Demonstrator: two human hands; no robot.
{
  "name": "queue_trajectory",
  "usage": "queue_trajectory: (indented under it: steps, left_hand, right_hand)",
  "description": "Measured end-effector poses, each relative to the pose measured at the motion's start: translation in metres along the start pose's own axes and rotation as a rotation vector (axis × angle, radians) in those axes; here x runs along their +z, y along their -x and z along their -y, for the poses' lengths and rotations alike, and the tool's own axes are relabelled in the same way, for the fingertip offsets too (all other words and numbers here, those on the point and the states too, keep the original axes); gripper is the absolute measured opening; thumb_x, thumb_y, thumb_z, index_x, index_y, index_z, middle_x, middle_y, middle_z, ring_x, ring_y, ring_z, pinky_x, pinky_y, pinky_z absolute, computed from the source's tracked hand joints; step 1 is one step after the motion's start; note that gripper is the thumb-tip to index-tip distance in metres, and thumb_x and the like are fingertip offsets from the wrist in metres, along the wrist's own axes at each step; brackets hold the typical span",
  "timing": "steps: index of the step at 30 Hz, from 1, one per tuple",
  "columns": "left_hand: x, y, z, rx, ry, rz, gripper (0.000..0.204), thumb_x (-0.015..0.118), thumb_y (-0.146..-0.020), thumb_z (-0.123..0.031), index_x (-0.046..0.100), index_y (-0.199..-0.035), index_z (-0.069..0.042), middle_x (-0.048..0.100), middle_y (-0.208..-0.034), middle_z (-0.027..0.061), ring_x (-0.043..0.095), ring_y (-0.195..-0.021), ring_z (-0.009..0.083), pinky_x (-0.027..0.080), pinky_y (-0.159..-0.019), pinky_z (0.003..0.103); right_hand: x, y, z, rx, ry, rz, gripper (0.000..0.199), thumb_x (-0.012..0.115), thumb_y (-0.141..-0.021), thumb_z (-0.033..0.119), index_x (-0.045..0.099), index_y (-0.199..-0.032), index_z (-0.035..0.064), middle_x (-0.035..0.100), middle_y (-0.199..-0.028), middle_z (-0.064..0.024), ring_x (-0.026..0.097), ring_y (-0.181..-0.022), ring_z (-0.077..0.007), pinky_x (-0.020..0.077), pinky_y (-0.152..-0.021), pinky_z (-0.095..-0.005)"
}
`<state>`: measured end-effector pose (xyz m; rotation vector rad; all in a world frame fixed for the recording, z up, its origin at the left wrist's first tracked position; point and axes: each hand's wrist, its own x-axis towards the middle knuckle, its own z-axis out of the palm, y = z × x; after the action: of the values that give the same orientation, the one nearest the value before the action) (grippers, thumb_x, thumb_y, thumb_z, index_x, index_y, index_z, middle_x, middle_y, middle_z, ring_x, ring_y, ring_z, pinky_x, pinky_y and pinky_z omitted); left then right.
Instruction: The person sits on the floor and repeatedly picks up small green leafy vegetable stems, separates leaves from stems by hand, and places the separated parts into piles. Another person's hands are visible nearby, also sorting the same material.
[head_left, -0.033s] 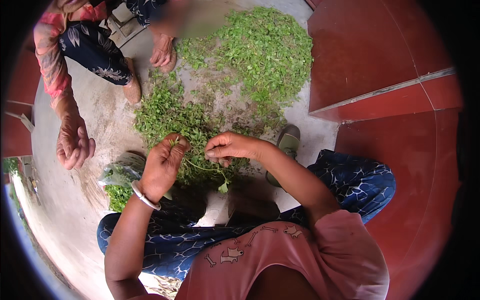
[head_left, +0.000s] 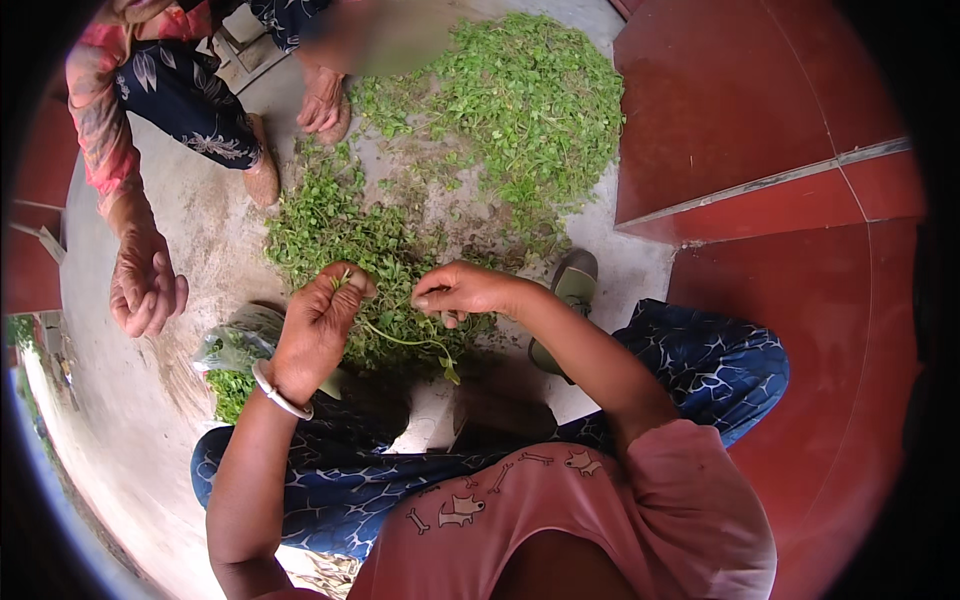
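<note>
My left hand [head_left: 322, 318], with a white bangle at its wrist, is closed on a thin green leafy stem [head_left: 405, 342]. Part of the stem pokes out above the fingers, and the rest curves down to the right, ending in a small leaf. A short gap away, my right hand [head_left: 458, 290] has its thumb and fingers pressed together; whatever they hold, if anything, is hidden. Both hands are above a darker heap of picked greens [head_left: 335, 225] on the concrete floor.
A larger, brighter heap of greens [head_left: 540, 105] lies at the far right, beside a red tiled step [head_left: 740, 190]. At my left stands a clear plastic bag [head_left: 235, 350] with greens in it. Another person sits far left, one hand [head_left: 148, 290] hanging loosely. Soil [head_left: 450, 215] is scattered between the heaps.
My left hand has tilted and shifted slightly left. The stem's free end has swung a little, its leaf now turned differently. My right hand is almost unmoved.
</note>
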<state>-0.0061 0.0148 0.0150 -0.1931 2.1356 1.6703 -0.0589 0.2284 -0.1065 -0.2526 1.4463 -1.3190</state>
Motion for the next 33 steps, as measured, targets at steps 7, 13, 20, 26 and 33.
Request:
queue_trajectory:
  steps: [7,13,20,26,33]
  left_hand:
    - [-0.004,0.003,-0.008,0.096,0.111,-0.001,0.021,0.044,-0.098,-0.022,0.053,-0.091,-0.004,0.054,-0.078,0.0030,0.049,-0.079,0.0116,0.038,-0.077,0.025]
    - [-0.001,0.003,-0.008,-0.047,0.468,0.036,0.020,0.044,-0.098,-0.023,0.050,-0.091,-0.005,0.053,-0.073,0.0034,0.053,-0.063,0.0122,0.047,-0.073,0.031]
    - [0.000,-0.002,-0.008,-0.149,0.344,-0.107,0.020,0.051,-0.095,-0.027,0.050,-0.092,-0.007,0.044,-0.068,-0.0038,0.040,-0.055,0.0061,0.039,-0.056,0.023]
    - [-0.002,-0.001,-0.005,-0.130,0.180,-0.096,0.012,0.059,-0.090,-0.016,0.055,-0.091,-0.005,0.053,-0.075,-0.0038,0.046,-0.060,0.0046,0.039,-0.054,0.020]
    - [0.001,-0.009,0.014,-0.066,0.122,-0.086,0.015,0.060,-0.090,-0.018,0.061,-0.092,-0.004,0.051,-0.068,-0.0062,0.042,-0.054,0.0032,0.037,-0.051,0.019]
  right_hand:
    - [-0.094,-0.014,-0.064,-0.073,0.814,-1.066,0.014,0.059,-0.082,0.019,0.059,-0.095,0.0131,0.060,-0.094,-0.0134,0.060,-0.083,-0.0355,0.0486,-0.069,-0.0466]
    - [-0.137,-0.035,-0.061,-0.045,1.204,-1.114,0.021,0.058,-0.074,0.006,0.060,-0.094,0.0137,0.058,-0.100,-0.0136,0.062,-0.078,-0.0327,0.0506,-0.066,-0.0440]
    - [-0.148,-0.059,-0.080,-0.040,1.496,-0.975,0.022,0.059,-0.073,0.008,0.062,-0.094,0.0131,0.056,-0.105,-0.0135,0.063,-0.080,-0.0298,0.0524,-0.061,-0.0454]
    - [-0.134,-0.030,-0.046,-0.074,0.804,-0.943,0.015,0.061,-0.078,0.005,0.058,-0.092,0.0108,0.061,-0.084,-0.0068,0.061,-0.072,-0.0215,0.0472,-0.060,-0.0352]
    - [-0.081,0.008,0.018,-0.184,-0.386,-0.460,0.006,0.063,-0.085,0.013,0.057,-0.087,0.0122,0.054,-0.074,0.0052,0.048,-0.059,-0.0043,0.0365,-0.050,-0.0199]
